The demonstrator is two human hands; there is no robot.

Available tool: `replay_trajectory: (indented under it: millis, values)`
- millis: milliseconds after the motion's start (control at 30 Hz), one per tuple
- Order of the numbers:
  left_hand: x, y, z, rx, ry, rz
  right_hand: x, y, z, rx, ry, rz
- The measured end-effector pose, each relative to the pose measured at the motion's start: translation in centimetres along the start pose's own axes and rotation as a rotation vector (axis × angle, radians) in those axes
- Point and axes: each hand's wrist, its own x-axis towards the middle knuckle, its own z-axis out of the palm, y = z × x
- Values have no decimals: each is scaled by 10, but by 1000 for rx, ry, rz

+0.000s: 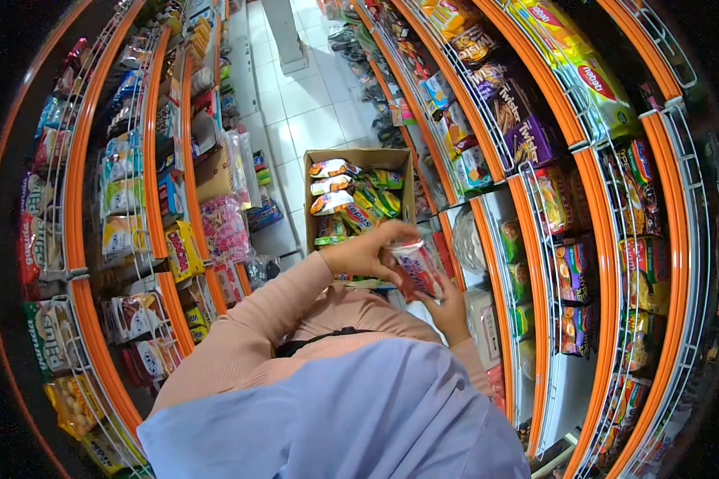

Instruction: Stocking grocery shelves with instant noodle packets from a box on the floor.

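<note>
A red-and-white foil packet [418, 270], apparently instant noodles, is held in front of my body, right of the box. My left hand [365, 251] grips its left side, with the thumb and fingers curled at its edge. At the packet's lower right, my right hand [446, 308] holds it from below. Behind my left hand, an open cardboard box [410, 179] contains several green-and-yellow packets [376, 200]. White-and-orange packets [331, 185] are stacked at the box's left side. My left forearm and hand cover its near part.
Orange-edged shelves with wire rails rise on both sides. Wafer packs [527, 135] fill the right shelf [497, 143]; biscuit packs [126, 197] sit on the left shelf [150, 149]. Beyond the box, the white tiled floor [311, 123] runs to a grey pillar [284, 33]. Pink bags [224, 230] hang out at left.
</note>
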Motion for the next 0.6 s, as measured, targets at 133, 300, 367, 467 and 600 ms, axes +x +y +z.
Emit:
replay_trajectory:
  millis: [133,300,367,467,600]
  values:
    - [4,-51,-35,160,430,-128,-20,29,1,146,208,18]
    - [-17,-119,-69,1139,607,-568,-43,52,-13,166,364,164]
    - [-20,-139,-76,1216,445,-700,-50,55,-15,137,436,192]
    - [-19,-159,-77,1341,479,-643,-57,54,-15,206,485,205]
    - [-12,-172,-75,1372,625,-569,-60,50,-14,268,482,184]
